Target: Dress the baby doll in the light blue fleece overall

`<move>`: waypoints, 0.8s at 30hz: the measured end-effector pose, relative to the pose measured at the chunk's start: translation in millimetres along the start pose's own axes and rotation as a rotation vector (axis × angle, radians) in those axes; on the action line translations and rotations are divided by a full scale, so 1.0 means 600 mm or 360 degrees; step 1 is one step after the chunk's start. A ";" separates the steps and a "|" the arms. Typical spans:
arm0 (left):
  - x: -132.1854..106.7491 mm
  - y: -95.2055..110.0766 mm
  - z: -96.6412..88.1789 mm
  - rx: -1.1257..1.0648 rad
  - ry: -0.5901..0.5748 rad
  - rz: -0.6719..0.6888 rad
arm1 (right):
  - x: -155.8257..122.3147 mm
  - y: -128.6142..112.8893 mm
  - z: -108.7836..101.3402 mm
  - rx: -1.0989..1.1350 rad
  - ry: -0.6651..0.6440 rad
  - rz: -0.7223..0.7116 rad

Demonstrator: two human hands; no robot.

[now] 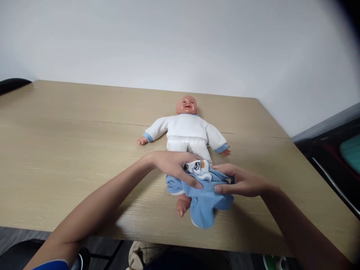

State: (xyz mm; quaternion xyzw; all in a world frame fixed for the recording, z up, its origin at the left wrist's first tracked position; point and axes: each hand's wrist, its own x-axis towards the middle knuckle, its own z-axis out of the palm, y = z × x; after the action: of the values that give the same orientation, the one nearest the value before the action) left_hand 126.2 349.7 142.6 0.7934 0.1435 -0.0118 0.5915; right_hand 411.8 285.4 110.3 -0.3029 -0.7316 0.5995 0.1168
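Note:
A baby doll lies on its back on the table, its head toward the wall and its arms spread. It wears a white long-sleeved top with blue cuffs and white bottoms. Over its lower legs is a bunched blue doll garment with an animal face on it. My left hand grips the garment from the left, thumb on top. From the right, my right hand pinches the same cloth between thumb and fingers. One bare doll foot shows below the cloth; the other is hidden.
The wooden table reaches back to a pale wall. Dark furniture stands beyond the table's right edge. A black chair back shows at the far left, and another dark seat is below the front edge.

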 end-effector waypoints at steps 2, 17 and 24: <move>0.005 0.002 0.004 -0.0022 0.0064 0.0111 | -0.001 0.021 0.004 0.0087 0.0203 -0.0030; 0.024 -0.026 0.017 -0.0436 0.0056 0.0175 | -0.016 0.033 0.017 0.0434 0.0138 0.0171; 0.014 -0.031 -0.002 -0.0570 -0.0247 -0.0023 | -0.009 0.064 0.034 0.0769 0.0627 0.0121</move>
State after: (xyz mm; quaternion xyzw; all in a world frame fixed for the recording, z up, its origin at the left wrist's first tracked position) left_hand 129.6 357.5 124.1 0.6711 0.1029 -0.0513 0.7324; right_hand 416.8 269.6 69.8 -0.4039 -0.5193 0.6897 0.3024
